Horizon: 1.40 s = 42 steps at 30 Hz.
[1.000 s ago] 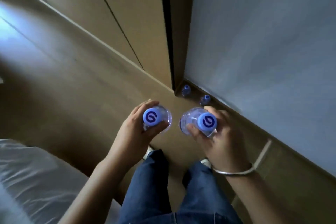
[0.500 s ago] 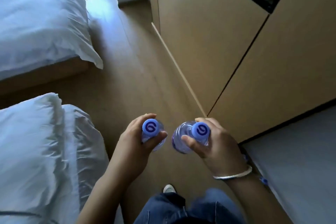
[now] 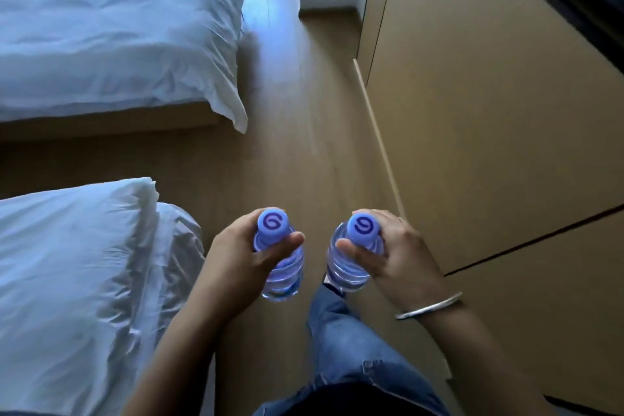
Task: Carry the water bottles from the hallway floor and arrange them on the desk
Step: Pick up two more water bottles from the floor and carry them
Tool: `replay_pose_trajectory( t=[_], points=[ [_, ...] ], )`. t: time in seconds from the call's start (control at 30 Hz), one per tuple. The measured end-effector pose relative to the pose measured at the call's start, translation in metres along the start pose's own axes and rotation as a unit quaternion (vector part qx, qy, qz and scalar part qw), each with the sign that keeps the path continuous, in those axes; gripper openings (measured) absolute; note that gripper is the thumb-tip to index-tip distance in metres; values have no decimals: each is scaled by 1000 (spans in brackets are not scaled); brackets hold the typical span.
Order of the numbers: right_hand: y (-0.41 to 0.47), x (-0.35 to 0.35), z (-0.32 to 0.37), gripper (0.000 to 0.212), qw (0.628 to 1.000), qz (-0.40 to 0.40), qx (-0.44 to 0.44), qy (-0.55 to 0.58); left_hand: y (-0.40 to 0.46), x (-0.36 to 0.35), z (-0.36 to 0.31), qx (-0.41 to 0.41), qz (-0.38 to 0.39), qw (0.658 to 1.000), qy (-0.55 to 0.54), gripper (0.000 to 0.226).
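I carry two clear water bottles with blue caps, both upright and seen from above. My left hand grips the neck of the left bottle, thumb across the front under its cap. My right hand grips the neck of the right bottle the same way; a silver bangle sits on that wrist. The two bottles hang side by side at waist height, a small gap between them, above the wooden floor. No desk is in view.
Two beds with white bedding stand on the left, a far bed and a near bed, with a floor gap between them. A tall wooden cabinet wall runs along the right. My leg in blue jeans steps forward below the bottles.
The view has swung from the hallway corner, where two more bottles stood on the floor, to the aisle between beds and cabinets. Both hands keep their grip; the bottles have drawn slightly apart.
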State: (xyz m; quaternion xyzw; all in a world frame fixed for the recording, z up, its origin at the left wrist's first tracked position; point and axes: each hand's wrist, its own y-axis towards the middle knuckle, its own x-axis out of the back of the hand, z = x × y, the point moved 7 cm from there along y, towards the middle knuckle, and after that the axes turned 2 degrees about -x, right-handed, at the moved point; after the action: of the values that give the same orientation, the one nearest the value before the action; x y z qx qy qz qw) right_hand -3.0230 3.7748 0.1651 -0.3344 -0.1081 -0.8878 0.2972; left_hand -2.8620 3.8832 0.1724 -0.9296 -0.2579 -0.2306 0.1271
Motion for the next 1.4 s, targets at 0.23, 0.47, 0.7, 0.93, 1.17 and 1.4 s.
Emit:
replay_pose_trajectory(
  t=[0.23,0.47,0.7,0.93,1.17,1.4],
  points=[
    [154,10,6,74,996,64,62,-13,138,4,-28,10,-26,1000,1,20],
    [271,32,11,65,996,54,65,10,243,19,-49,6,-64,997,-29,21],
    [368,21,7,57,997,49,33,39,347,30,-50,-1,-52,998,-45,17],
    [510,2,26,57,997,58,37,21,493,66,-52,-32,-36,997,-53,23],
    [665,1,60,41,999,25,21,38,646,124,-68,-67,-22,997,-16,23],
    [785,-5,56,58,999,24,6,31,773,135,-66,-74,-9,997,-5,26]
  ],
)
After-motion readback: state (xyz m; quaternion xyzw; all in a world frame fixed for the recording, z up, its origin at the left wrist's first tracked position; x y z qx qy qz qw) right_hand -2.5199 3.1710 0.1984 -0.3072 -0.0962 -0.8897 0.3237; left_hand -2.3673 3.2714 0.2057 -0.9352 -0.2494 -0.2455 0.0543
